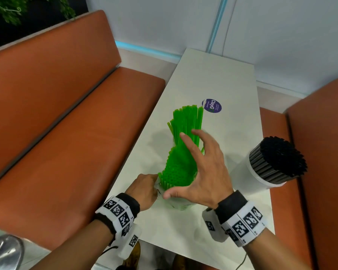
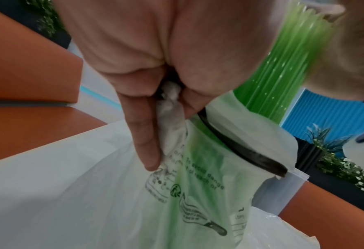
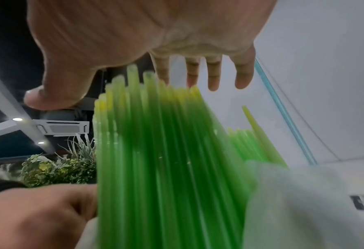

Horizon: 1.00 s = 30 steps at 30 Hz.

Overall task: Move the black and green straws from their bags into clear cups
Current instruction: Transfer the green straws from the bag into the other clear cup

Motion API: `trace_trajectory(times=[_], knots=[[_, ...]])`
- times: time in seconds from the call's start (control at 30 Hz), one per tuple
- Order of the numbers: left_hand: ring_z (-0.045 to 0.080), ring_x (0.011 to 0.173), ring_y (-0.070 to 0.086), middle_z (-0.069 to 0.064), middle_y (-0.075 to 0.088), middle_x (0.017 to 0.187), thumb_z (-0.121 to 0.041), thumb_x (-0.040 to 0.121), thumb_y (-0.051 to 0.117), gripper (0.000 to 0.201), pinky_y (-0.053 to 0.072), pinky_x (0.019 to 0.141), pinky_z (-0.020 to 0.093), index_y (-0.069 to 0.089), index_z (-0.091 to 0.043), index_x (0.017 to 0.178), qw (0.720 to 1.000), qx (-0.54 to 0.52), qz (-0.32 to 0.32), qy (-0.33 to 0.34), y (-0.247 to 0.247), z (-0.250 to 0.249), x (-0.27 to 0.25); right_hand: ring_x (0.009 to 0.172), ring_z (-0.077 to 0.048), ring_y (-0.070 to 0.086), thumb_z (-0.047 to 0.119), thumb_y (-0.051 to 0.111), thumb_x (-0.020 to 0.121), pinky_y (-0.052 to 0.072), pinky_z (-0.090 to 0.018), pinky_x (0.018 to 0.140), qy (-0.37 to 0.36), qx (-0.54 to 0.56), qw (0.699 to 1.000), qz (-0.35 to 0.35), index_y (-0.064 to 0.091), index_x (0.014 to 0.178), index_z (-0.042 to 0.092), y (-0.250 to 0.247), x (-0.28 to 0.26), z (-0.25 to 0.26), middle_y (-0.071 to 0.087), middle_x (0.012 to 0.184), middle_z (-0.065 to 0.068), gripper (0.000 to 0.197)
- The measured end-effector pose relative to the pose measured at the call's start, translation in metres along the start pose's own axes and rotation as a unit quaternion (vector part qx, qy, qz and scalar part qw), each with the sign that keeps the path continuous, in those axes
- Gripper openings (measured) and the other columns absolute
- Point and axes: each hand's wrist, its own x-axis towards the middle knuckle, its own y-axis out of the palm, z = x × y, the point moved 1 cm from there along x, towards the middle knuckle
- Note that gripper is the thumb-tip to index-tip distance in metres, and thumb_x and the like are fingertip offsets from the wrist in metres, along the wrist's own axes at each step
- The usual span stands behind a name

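Green straws are fanned from a printed plastic bag, pinched by the left hand; the right hand is spread open. Black straws are packed in a clear cup.

Café or diner booth: orange padded benches flanking narrow white table, plant behind.

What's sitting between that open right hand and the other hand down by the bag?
The bundle of green straws. In the head view it stands between the spread right hand and the left hand, which pinches the bag at the bundle's base.
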Motion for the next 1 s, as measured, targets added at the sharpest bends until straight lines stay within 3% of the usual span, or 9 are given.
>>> trace_trajectory(times=[0.1,0.17,0.27,0.43,0.53,0.6,0.67,0.77,1.0], knots=[[0.008,0.049,0.039,-0.008,0.043,0.061,-0.004,0.083,0.047,0.037,0.025,0.037,0.016,0.032,-0.028,0.059,1.0,-0.002,-0.003,-0.009,0.001,0.001,0.001,0.152,-0.028,-0.006,0.099,0.046,0.049,0.012,-0.061,0.118,-0.018,-0.04,0.994,0.104,0.01,0.155,0.035,-0.002,0.004,-0.001,-0.004,0.165,-0.003,0.129],[0.009,0.05,0.043,-0.009,0.046,0.061,-0.005,0.082,0.045,0.036,0.024,0.04,0.015,0.035,-0.03,0.059,1.0,-0.014,0.004,-0.005,0.003,0.002,0.001,0.152,-0.025,0.0,0.098,0.029,0.06,0.016,-0.058,0.119,0.007,-0.056,0.981,0.184,0.011,0.156,0.033,0.001,0.001,0.0,-0.001,0.165,-0.001,0.117],[0.007,0.051,0.045,-0.012,0.047,0.062,-0.004,0.081,0.044,0.037,0.025,0.041,0.013,0.037,-0.033,0.059,1.0,-0.026,0.012,-0.005,0.003,0.004,0.001,0.148,-0.026,0.02,0.094,0.023,0.07,0.028,-0.054,0.114,0.019,-0.048,0.987,0.151,0.025,0.153,0.03,0.0,-0.01,0.001,0.023,0.161,-0.002,0.104],[0.005,0.05,0.047,-0.013,0.05,0.061,-0.009,0.081,0.04,0.033,0.03,0.037,0.013,0.038,-0.034,0.059,0.999,-0.039,0.022,0.03,0.005,0.001,0.003,0.151,-0.033,-0.004,0.097,0.029,0.063,0.01,-0.065,0.114,0.018,-0.069,0.983,0.172,0.015,0.15,0.05,0.007,0.002,0.013,0.007,0.164,0.002,0.1],[0.008,0.051,0.049,-0.01,0.054,0.062,-0.007,0.083,0.039,0.035,0.03,0.04,0.012,0.042,-0.031,0.059,0.998,-0.061,0.03,-0.005,0.006,0.0,0.006,0.144,-0.028,0.022,0.084,0.036,0.078,0.031,-0.056,0.11,0.045,-0.08,0.972,0.218,0.051,0.132,0.039,0.013,0.007,0.017,0.034,0.152,0.003,0.071],[0.013,0.058,0.057,-0.006,0.061,0.066,-0.003,0.082,0.043,0.034,0.046,0.053,0.021,0.054,-0.027,0.062,0.991,-0.117,0.048,-0.042,0.005,0.003,0.008,0.128,-0.021,0.039,0.067,0.047,0.086,0.041,-0.047,0.099,0.03,-0.063,0.978,0.195,0.064,0.112,0.028,0.009,0.01,0.013,0.049,0.135,0.006,0.05],[0.018,0.068,0.067,0.0,0.069,0.072,0.005,0.082,0.045,0.037,0.055,0.069,0.029,0.068,-0.02,0.068,0.95,-0.291,0.079,-0.077,0.004,0.006,0.008,0.116,-0.019,0.047,0.059,0.051,0.086,0.044,-0.044,0.094,0.009,-0.03,0.985,0.169,0.067,0.103,0.024,0.002,0.011,0.006,0.056,0.125,0.006,0.042],[0.03,0.088,0.072,0.019,0.073,0.097,0.004,0.092,0.041,0.031,0.06,0.071,0.034,0.071,-0.004,0.101,0.87,-0.466,0.096,-0.132,0.004,0.01,0.009,0.115,-0.018,0.048,0.06,0.048,0.086,0.044,-0.042,0.093,-0.029,-0.034,0.984,0.172,0.067,0.103,0.025,-0.003,0.012,-0.001,0.056,0.125,0.006,0.043],[0.032,0.115,0.054,0.018,0.056,0.131,-0.007,0.09,0.039,0.039,0.045,0.103,0.049,0.054,-0.003,0.126,0.842,-0.482,0.126,-0.206,0.01,0.006,0.014,0.125,-0.019,0.043,0.059,0.048,0.093,0.042,-0.043,0.1,-0.044,-0.033,0.978,0.199,0.064,0.121,0.026,0.001,0.006,-0.004,0.049,0.135,0.0,0.047]])
